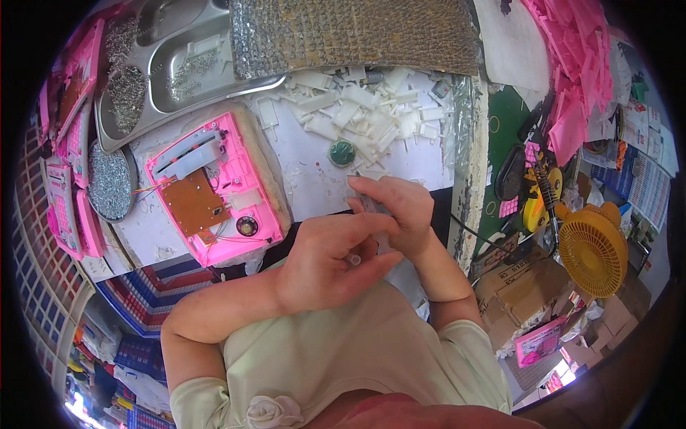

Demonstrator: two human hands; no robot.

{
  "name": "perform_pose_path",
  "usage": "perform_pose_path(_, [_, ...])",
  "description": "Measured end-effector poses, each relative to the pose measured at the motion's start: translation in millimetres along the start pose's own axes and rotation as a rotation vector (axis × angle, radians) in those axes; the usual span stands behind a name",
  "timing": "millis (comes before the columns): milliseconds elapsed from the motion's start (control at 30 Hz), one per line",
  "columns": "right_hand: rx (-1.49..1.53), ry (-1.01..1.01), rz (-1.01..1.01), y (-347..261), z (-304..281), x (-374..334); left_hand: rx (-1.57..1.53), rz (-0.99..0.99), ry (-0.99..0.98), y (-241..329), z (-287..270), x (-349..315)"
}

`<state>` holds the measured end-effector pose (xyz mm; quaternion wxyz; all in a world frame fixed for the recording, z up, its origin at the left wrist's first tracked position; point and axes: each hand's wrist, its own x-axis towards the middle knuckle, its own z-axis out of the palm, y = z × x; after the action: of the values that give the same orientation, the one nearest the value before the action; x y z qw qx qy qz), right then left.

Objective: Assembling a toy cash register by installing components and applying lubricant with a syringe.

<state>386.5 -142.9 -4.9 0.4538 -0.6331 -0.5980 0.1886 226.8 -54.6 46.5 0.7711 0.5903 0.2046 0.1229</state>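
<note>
My left hand is in front of my chest, its fingers curled around a small whitish cylindrical piece whose round end shows between thumb and fingers. Close against it, my right hand is closed in a pinch. Something small and pale is partly visible between its fingers, too covered to name. Just beyond the hands lies a round green-topped object. Behind that spreads a heap of white plastic parts. To the left rests an opened pink plastic casing with a brown circuit board and wires.
A steel compartment tray of small metal parts is at the far left, near a round dish of tiny silvery pieces. A bubbled sheet covers the back. Pink parts and a yellow fan are on the right.
</note>
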Motion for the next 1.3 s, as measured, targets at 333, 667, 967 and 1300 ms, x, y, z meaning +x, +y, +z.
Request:
perform_pose_path(333, [-0.016,-0.002,-0.003,-1,0,-1,0.015,0.011,-0.001,0,0,-1])
perform_pose_path(667, [0.005,0.036,-0.062,-1,0,-3,0.107,0.005,-0.052,5,1,-2])
perform_pose_path(967, [0.029,0.055,-0.041,-2,-10,-2,0.225,0.045,-0.117,7,-11,-16])
perform_pose_path(1300, [-0.035,0.101,0.155,-2,-11,4,0.24,-0.007,-0.115,8,-17,-25])
